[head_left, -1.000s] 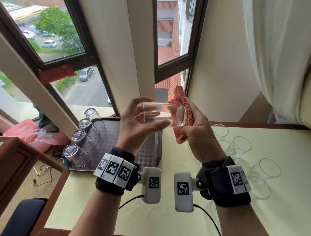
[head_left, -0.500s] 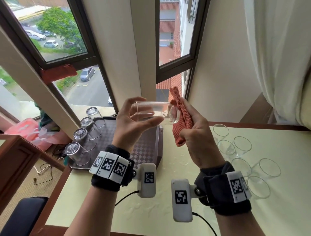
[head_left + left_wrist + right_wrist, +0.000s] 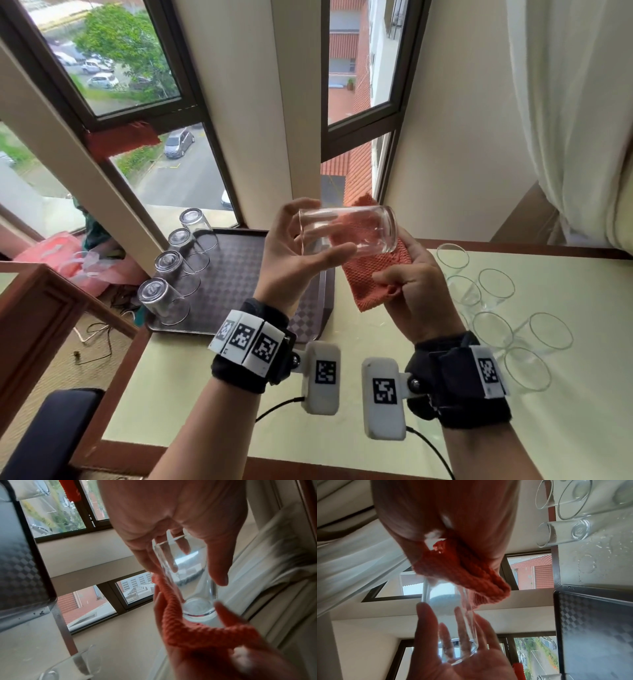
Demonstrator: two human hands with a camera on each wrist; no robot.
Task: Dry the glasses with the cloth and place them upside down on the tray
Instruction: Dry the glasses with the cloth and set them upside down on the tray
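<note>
My left hand (image 3: 325,229) grips a clear glass (image 3: 356,233) on its side in the air above the table, mouth toward the palm, base to the right. My right hand (image 3: 387,267) pinches an orange cloth (image 3: 370,277) that lies under and behind the glass's base end. In the left wrist view the cloth (image 3: 180,632) curls around the glass base (image 3: 197,607). The right wrist view shows the cloth (image 3: 471,569) against the glass (image 3: 453,628). The dark checkered tray (image 3: 239,260) sits at the left with several glasses (image 3: 164,301) upside down along its left edge.
Several upright clear glasses (image 3: 493,329) stand on the pale table (image 3: 239,394) to the right of my hands. Windows and a wall rise behind the table, with a curtain (image 3: 565,102) at the right. A wooden rail and a dark seat are at the lower left.
My right hand has brought the cloth from the glass's end to under and behind its base. The glass stays on its side in my left hand.
</note>
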